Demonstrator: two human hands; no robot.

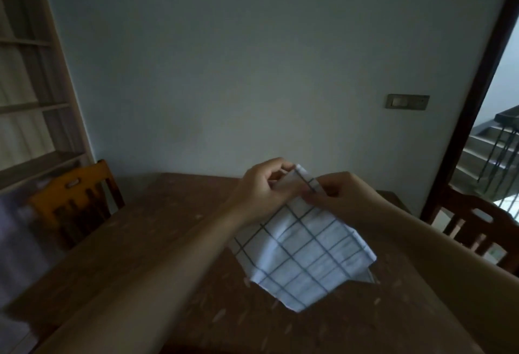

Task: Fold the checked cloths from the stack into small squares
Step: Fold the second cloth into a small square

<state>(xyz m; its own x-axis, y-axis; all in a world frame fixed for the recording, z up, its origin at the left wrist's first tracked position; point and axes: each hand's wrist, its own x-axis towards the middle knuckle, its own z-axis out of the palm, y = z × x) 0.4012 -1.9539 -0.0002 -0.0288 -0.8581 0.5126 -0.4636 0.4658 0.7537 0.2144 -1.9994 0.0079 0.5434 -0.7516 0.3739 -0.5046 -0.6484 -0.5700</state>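
A white checked cloth (pixel 306 255) with dark grid lines hangs in the air above the wooden table (pixel 168 241). My left hand (pixel 261 185) pinches its top corner from the left. Just to the right, my right hand (pixel 339 193) pinches the same top edge, close against the left hand. The cloth drapes down from both hands, its lower corner near the table top. Behind its right edge, a small piece of another cloth (pixel 368 276) shows on the table. The stack itself is hidden.
A wooden chair (pixel 75 202) stands at the table's left side and another chair (pixel 477 227) at the right. Empty shelves (pixel 31 101) line the left wall. A doorway (pixel 502 129) with stairs opens at the right.
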